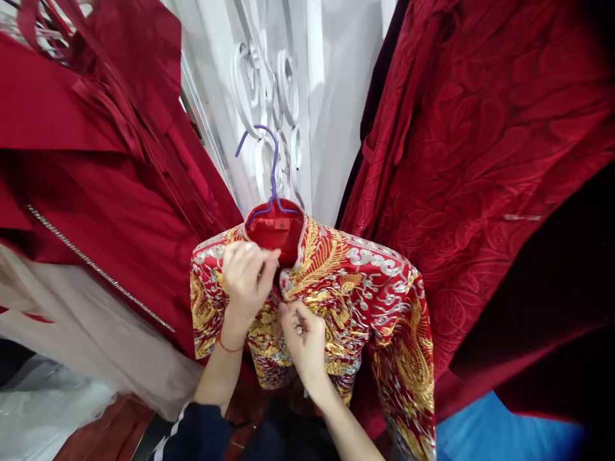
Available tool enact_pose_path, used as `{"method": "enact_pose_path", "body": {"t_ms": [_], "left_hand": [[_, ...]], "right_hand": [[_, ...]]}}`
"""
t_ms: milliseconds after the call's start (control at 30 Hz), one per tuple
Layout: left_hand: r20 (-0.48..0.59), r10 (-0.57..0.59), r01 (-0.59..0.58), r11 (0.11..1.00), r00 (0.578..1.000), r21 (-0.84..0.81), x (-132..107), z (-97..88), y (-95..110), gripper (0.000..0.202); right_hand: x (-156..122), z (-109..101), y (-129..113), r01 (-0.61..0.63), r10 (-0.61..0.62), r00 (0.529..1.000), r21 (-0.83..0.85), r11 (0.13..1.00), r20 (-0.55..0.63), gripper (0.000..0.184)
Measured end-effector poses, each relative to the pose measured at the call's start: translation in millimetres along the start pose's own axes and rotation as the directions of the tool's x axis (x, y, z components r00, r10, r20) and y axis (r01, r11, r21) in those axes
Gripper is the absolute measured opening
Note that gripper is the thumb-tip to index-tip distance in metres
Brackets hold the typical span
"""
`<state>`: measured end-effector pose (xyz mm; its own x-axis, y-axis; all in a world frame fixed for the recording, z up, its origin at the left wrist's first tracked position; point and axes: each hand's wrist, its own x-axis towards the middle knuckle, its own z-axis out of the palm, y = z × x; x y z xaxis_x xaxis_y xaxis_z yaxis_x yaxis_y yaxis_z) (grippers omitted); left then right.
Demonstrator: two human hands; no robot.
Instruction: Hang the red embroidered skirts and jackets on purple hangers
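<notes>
A red jacket (365,294) with gold and silver embroidery hangs on a purple hanger (271,173) in the middle of the view. My left hand (246,278) pinches the jacket's front edge just below the collar, fingers closed on the cloth. My right hand (302,339) is lower, fingers pinched together on the front opening of the same jacket. A red cord is round my left wrist.
Plain dark red garments (96,179) hang at the left, with a pale tulle skirt (81,333) below them. A red embossed garment (480,179) hangs at the right. Behind the hanger stands a white ornate metal grille (269,83). Something blue (500,435) lies at bottom right.
</notes>
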<state>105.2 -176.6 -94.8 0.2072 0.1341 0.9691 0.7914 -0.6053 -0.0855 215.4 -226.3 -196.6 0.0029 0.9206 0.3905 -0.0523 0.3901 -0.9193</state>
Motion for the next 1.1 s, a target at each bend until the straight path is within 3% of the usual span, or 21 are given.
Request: {"method": "enact_pose_path", "body": {"t_ms": [67,133,233,300,433,533,600,667,767,933,1100], "left_hand": [[-0.095,-0.007,0.007,1.000,0.995,0.004,3,4.6,-9,0.023],[-0.125,0.052,-0.053,0.999,0.991,-0.009,0,7.1,-13,0.022],[-0.052,0.191,-0.194,0.979,0.980,-0.059,-15,10.6,-13,0.021],[-0.008,0.207,-0.207,0.976,0.978,-0.065,-27,13.2,-13,0.027],[0.039,0.082,-0.082,0.997,0.996,-0.004,-43,14.9,-15,0.021],[0.101,-0.004,0.004,1.000,0.995,-0.007,-52,12.1,-11,0.021],[0.159,-0.082,0.084,0.997,0.984,-0.002,-62,10.7,-2,0.038],[0.205,-0.171,0.169,0.985,0.964,0.026,-78,11.9,10,0.069],[0.240,-0.259,0.250,0.966,0.935,0.068,-105,18.6,28,0.105],[0.172,-0.375,0.358,0.926,0.911,0.122,-139,27.6,38,0.114],[0.109,-0.479,0.447,0.865,0.871,0.226,-156,19.5,35,0.107]], "right_hand": [[-7,2,16,-0.011,0.010,1.000,-0.052,0.999,-0.021,0.037],[-16,1,31,-0.035,0.031,0.999,-0.089,0.995,-0.037,0.037],[-32,-2,53,-0.094,0.092,0.996,-0.090,0.991,-0.021,0.039],[-43,-4,68,-0.154,0.155,0.988,-0.075,0.985,-0.001,0.040],[-62,-9,96,-0.276,0.277,0.959,-0.029,0.961,0.059,0.043],[-72,-16,113,-0.308,0.326,0.938,-0.153,0.939,0.115,0.047],[-79,-20,126,-0.327,0.382,0.915,-0.311,0.892,0.133,0.051],[-86,-22,139,-0.348,0.440,0.889,-0.437,0.830,0.128,0.052],[-99,-24,160,-0.391,0.499,0.864,-0.529,0.753,0.073,0.048],[-115,-30,188,-0.433,0.574,0.818,-0.634,0.641,0.022,0.032],[-128,-30,203,-0.406,0.573,0.819,-0.685,0.605,0.020,0.025]]}}
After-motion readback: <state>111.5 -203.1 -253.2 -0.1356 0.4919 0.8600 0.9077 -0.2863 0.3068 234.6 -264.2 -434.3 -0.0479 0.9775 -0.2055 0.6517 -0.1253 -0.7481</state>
